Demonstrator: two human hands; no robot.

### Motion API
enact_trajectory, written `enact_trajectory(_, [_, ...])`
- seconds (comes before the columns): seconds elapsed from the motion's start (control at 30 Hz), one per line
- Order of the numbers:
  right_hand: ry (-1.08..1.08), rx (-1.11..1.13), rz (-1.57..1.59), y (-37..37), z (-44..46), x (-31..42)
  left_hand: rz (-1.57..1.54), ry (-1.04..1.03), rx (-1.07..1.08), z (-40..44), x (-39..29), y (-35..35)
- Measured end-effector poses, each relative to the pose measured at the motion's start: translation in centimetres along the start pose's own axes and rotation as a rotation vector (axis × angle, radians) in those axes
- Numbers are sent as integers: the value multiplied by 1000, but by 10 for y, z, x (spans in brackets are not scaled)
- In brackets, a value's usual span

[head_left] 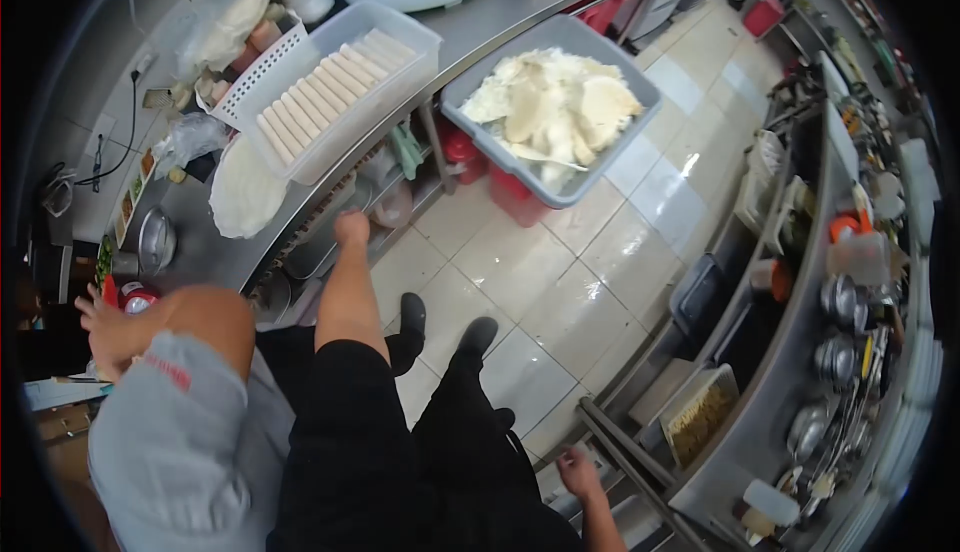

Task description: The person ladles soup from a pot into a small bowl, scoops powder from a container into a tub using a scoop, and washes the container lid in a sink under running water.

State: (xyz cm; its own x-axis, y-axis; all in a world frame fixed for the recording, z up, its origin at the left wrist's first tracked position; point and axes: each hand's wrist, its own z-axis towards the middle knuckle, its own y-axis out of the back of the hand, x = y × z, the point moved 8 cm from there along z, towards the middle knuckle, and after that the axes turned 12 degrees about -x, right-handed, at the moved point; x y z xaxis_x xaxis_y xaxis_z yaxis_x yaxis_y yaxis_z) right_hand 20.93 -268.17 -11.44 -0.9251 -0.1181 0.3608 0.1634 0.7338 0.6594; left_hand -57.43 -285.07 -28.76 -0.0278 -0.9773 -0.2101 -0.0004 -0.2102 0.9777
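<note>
My left hand [351,228] is in front of the steel counter's edge, below the clear plastic tub [425,47]. Its fingers are curled in and nothing shows in them. In the tub lie several pale rolls [320,102] in a row. My right hand [578,472] hangs low at the right, beside metal rails [625,442]; its fingers are loosely bent and apart, with nothing in them. A grey bin [480,142] ahead holds white and cream-coloured dough-like material [560,112]. A flat white sheet [247,187] lies on the counter beside the tub.
A co-worker in a grey shirt [180,442] stands close at my left, a hand [105,327] reaching out. Red containers [515,197] are beneath the grey bin. Shelving [790,352] with bowls and utensils lines the right. The tiled floor [540,292] looks shiny.
</note>
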Motion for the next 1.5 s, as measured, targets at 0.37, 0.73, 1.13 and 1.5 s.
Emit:
enact_trajectory(0.37, [-138,382,-210,-42,70,5,-359,728,-143,58,109,55])
enact_trajectory(0.73, [17,195,-206,13,159,111,-1390,1162,-460,39,137,29])
enact_trajectory(1.13, [52,196,-116,5,131,116,-2159,1225,-660,-13,82,47])
enact_trajectory(1.5, [-40,79,-35,7,56,59,-2036,1188,-510,-110,67,8])
